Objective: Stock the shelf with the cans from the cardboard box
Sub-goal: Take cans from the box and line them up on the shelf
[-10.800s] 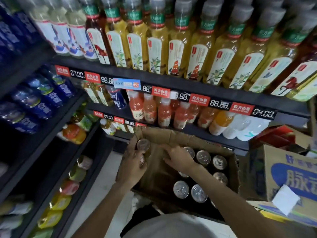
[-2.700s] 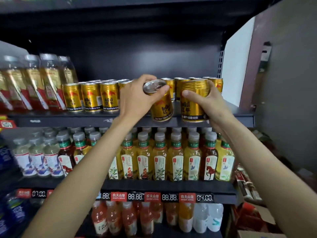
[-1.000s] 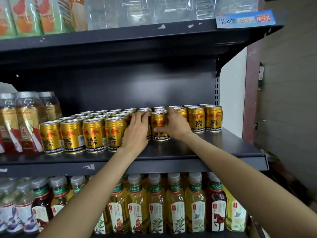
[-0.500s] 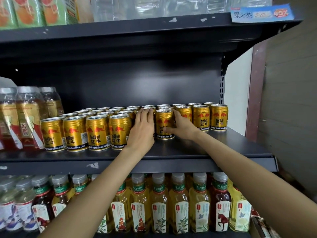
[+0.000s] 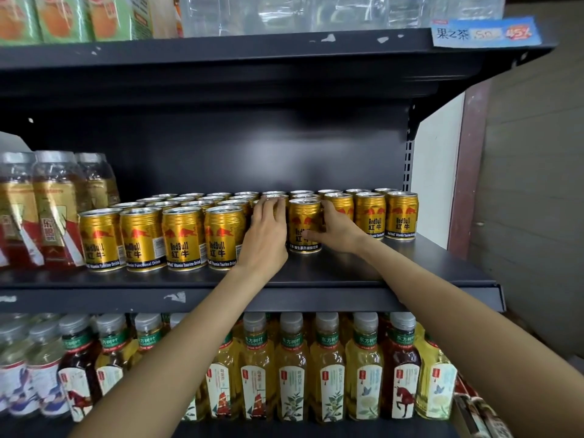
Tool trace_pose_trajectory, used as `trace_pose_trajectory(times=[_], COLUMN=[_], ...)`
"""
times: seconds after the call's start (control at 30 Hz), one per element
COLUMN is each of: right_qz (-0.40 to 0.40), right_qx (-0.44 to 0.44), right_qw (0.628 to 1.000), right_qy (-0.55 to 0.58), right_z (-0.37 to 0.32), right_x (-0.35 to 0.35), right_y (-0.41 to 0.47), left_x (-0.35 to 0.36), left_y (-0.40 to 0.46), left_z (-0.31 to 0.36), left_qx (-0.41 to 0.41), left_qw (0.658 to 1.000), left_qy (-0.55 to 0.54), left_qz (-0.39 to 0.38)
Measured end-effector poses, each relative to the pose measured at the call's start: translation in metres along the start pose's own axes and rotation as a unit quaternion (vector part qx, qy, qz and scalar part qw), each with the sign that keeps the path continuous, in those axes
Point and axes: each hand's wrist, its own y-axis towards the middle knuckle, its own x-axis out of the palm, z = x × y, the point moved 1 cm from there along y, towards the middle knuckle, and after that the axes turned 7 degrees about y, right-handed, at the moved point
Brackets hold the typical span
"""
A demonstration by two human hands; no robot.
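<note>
Dark shelf holds rows of gold cans. One gold can stands upright between the hands. The right hand curls its fingers around it. The left hand lies flat with straight fingers against cans beside it.

A dark metal back panel rises behind the shelving, with a brown post and grey wall to its right.

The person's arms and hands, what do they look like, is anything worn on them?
Both forearms are bare, with no sleeves in view. The left hand and right hand wear no gloves, and no watch, ring or bracelet shows on either wrist or on the fingers in view.
</note>
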Motion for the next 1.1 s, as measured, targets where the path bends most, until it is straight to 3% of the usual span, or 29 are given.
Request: trace_pose_trajectory(times=[0.13,0.27,0.4,0.53,0.67,0.77,0.9,1.0,1.1], right_qz=[0.019,0.08,0.191,0.275,0.291,0.216,0.036,-0.07,-0.123], right_qx=[-0.008,-0.08,-0.189,-0.208,-0.216,-0.153,0.04,0.139,0.208], right_qw=[1.0,0.993,0.963,0.936,0.93,0.961,0.997,0.988,0.97], right_qy=[-0.005,-0.028,0.018,0.064,0.067,0.081,0.048,0.008,-0.03], right_z=[-0.003,-0.013,-0.024,-0.026,-0.013,0.016,0.073,0.111,0.135], right_x=[-0.002,-0.01,-0.002,0.029,0.079,0.126,0.189,0.225,0.249], right_y=[-0.004,-0.036,-0.101,-0.165,-0.224,-0.272,-0.337,-0.385,-0.425], left_x=[-0.005,-0.03,-0.063,-0.069,-0.051,-0.025,0.021,0.055,0.082], left_y=[-0.001,-0.012,-0.059,-0.121,-0.195,-0.265,-0.363,-0.43,-0.489], left_z=[0.0,0.001,-0.001,-0.011,-0.02,-0.026,-0.035,-0.037,-0.028], left_qx=[-0.001,0.001,0.012,0.001,-0.021,-0.067,-0.132,-0.137,-0.204], left_qw=[1.0,0.998,0.98,0.926,0.898,0.919,0.938,0.907,0.828], left_qy=[-0.005,-0.058,-0.176,-0.284,-0.324,-0.332,-0.308,-0.247,-0.294], left_qz=[-0.025,-0.036,0.095,0.248,0.298,0.202,-0.092,-0.314,-0.431])
